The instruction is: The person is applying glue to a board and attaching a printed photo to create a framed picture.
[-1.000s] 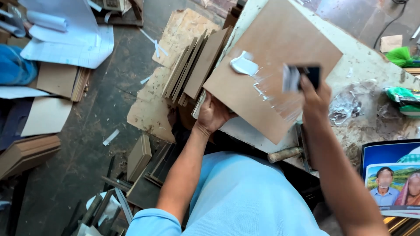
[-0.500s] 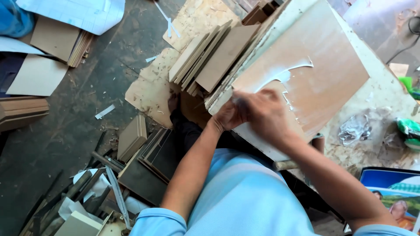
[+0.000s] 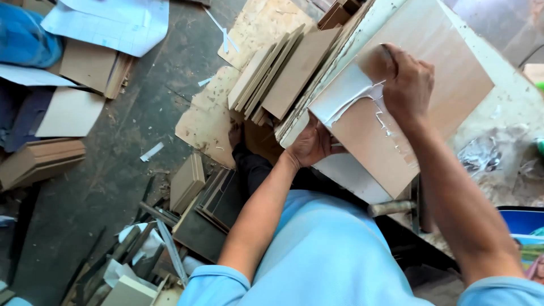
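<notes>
I am pressing a small spreader under my closed right hand [image 3: 409, 85] through white glue [image 3: 345, 96] on the tan board [image 3: 447, 85] at upper right, my left hand [image 3: 310, 144] gripping its lower edge, where wet glue may let it slip.

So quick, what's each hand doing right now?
Left hand: gripping the edge of the brown board.
Right hand: closed on a spreader, mostly hidden, over the white glue.
</notes>
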